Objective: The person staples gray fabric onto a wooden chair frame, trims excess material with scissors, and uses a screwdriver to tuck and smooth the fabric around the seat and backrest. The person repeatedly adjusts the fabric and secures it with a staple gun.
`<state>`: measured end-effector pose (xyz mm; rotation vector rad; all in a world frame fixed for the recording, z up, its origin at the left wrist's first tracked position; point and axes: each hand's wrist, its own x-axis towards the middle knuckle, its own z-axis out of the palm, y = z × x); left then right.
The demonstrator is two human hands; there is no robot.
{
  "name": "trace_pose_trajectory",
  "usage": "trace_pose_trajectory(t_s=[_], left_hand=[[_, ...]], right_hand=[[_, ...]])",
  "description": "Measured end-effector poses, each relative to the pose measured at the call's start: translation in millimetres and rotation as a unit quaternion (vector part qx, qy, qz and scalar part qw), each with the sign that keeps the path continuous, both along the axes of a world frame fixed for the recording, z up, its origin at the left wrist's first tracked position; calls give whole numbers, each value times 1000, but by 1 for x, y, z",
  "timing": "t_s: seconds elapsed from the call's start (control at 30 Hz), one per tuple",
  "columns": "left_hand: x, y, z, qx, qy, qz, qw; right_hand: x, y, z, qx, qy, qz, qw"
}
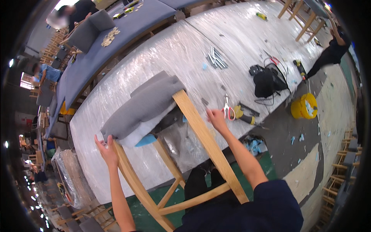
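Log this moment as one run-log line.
left hand: grips wooden chair frame leg | right hand: on other leg | grey upholstered seat: on plastic-wrapped table | red-handled scissors: beside right hand

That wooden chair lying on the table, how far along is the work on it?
Done: the wooden chair frame is assembled and its back wears grey upholstery. In hand: the left hand grips one frame leg by the padding, while the right hand rests on the other. Left: white foam shows below the fabric edge; scissors lie unused nearby.
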<state>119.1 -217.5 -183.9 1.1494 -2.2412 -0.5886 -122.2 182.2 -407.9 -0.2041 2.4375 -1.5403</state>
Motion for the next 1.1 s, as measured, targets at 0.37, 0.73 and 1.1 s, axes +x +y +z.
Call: trace_pose_trajectory(t_s=[0.37, 0.73, 1.1], left_hand=[[-68, 8, 36, -195, -131, -343, 909], [-180, 83, 38, -193, -158, -454, 855], [-178, 86, 27, -209, -113, -442, 865]], right_hand=[[74, 77, -127, 329, -28, 105, 938], [77, 85, 199, 33, -71, 24, 997], [72, 34, 347, 327, 293, 143, 887]])
